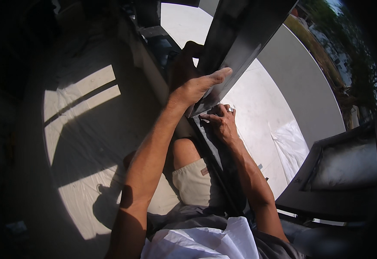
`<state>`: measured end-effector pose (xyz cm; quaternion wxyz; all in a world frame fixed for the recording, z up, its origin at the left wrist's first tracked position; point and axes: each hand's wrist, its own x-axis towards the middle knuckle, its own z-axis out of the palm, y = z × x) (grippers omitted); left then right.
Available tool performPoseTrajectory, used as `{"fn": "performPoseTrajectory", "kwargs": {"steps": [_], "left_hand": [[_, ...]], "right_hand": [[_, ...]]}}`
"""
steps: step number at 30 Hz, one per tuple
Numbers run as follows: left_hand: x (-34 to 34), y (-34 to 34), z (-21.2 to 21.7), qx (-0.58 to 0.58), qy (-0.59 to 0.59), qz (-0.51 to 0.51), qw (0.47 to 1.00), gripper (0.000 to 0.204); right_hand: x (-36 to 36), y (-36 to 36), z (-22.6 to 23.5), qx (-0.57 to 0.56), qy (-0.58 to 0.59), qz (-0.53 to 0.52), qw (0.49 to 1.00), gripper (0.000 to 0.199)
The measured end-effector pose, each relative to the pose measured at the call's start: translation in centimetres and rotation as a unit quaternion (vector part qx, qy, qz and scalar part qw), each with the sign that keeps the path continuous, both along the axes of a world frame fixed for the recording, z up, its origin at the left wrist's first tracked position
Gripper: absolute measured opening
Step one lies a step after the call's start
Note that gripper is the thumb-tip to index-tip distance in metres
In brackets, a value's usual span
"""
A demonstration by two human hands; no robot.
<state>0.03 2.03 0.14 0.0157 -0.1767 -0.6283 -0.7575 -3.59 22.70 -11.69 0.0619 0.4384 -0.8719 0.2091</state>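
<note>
A tall dark, glossy post (pixel 244 47) rises from a narrow ledge and leans toward the upper right. My left hand (pixel 192 88) is wrapped around its lower left side, with the thumb laid along the near face and the fingers in deep shade. Just below, my right hand (pixel 225 126) has curled fingers at the foot of the post, pressed to the dark strip (pixel 212 144) that covers the ledge. A ring shows on one of its fingers. Whatever those fingertips pinch is too dark to make out.
Under me the ledge runs between my legs. Wrinkled plastic sheeting (pixel 82 194) covers the sunlit floor at left. On the right lie a bright white surface (pixel 257 95), a grey low wall (pixel 302 90) and a black frame (pixel 292 196) with a hazy pane. Trees stand beyond.
</note>
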Motion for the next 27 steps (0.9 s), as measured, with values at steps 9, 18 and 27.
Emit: {"fn": "performPoseTrajectory", "kwargs": {"steps": [9, 18, 27], "left_hand": [[0.4, 0.5, 1.0, -0.004, -0.035, 0.016, 0.999, 0.059], [0.6, 1.0, 0.9, -0.016, -0.035, 0.047, 0.998, 0.061], [-0.2, 0.0, -1.6, 0.047, 0.012, 0.042, 0.998, 0.051]], "right_hand": [[-0.7, 0.3, -0.1, -0.036, -0.065, -0.046, 0.996, 0.032], [0.7, -0.1, -0.3, -0.059, -0.026, 0.017, 0.998, 0.038], [-0.7, 0.0, 1.7, -0.139, -0.009, 0.050, 0.989, 0.025]]}}
